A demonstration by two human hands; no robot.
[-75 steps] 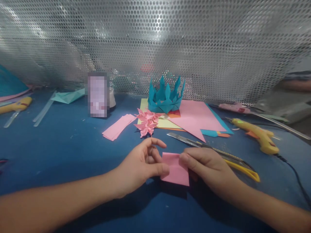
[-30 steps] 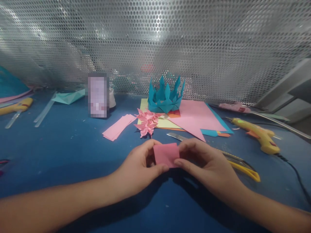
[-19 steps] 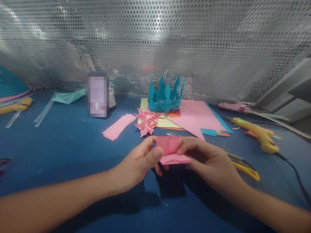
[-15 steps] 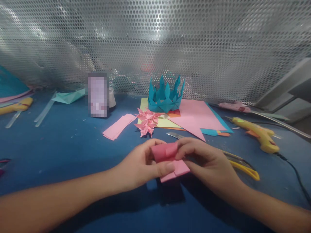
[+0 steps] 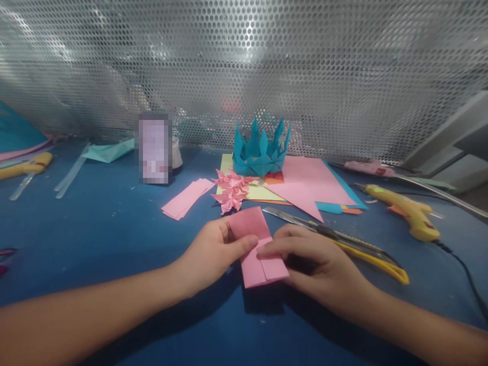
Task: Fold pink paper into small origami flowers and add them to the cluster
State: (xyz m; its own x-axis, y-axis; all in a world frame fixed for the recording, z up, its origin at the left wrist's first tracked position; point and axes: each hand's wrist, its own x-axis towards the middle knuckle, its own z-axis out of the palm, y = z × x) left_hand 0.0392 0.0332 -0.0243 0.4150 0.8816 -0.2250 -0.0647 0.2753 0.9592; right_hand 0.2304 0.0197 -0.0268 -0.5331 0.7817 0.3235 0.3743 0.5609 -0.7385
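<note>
1. Background: one perforated metal panel [image 5: 190, 61] behind one blue table [image 5: 114, 239].
2. Left hand [image 5: 209, 254] pinches one folded pink paper [image 5: 251, 268] above the table; right hand [image 5: 324, 259] grips its edge, fingers on the flap, seemingly to steady the crease.
3. Just beyond: one utility knife [image 5: 335, 236]; pink strips [image 5: 187, 199], stacked, count unclear.
4. Farther: one blue crown [image 5: 260, 163] upright on sheets [image 5: 314, 180]; two yellow glue guns [image 5: 414, 213], well apart.

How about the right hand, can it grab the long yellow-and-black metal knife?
Probably yes: the knife lies just beyond the right hand, with nothing seen on top. But that hand's fingers are on the folded pink paper rectangle, so they'd likely have to let go first.
</note>
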